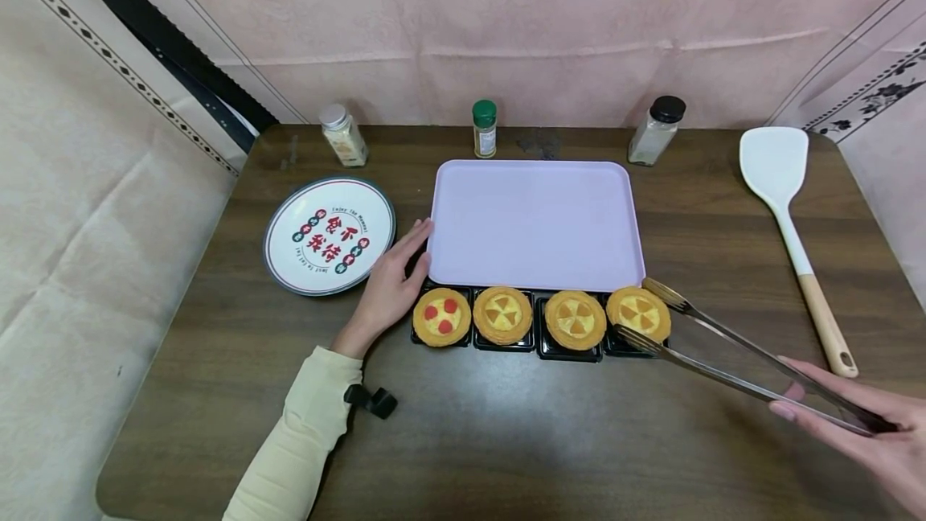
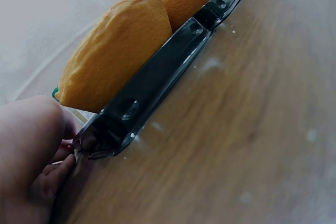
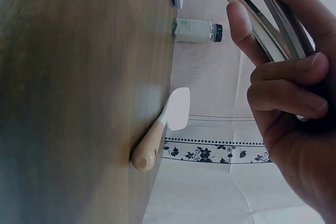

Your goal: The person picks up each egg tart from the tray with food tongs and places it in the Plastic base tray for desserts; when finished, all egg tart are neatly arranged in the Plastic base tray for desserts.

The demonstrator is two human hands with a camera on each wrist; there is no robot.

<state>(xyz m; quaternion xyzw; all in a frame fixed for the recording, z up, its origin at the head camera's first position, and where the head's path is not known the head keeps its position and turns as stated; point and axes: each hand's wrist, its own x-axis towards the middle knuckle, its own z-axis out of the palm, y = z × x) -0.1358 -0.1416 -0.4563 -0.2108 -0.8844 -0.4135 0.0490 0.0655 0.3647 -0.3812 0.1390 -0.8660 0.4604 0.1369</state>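
In the head view my right hand (image 1: 861,424) holds metal tongs (image 1: 738,384) with their arms spread. The tong tips reach either side of the rightmost egg tart (image 1: 639,313), one of several in a row in small black trays (image 1: 569,350). The leftmost tart (image 1: 442,317) carries red dots; the others show cut yellow wedges. My left hand (image 1: 394,284) lies at the left edge of the lilac tray (image 1: 535,223), fingers extended along its side, beside the leftmost tart. The right wrist view shows fingers (image 3: 283,95) curled round the tongs' handle end.
A round white plate (image 1: 329,236) with red lettering is left of the lilac tray. Behind stand a white-capped jar (image 1: 343,137), a green-capped jar (image 1: 485,129) and a black-capped jar (image 1: 656,132). A white spatula (image 1: 792,223) with a wooden handle lies at the right.
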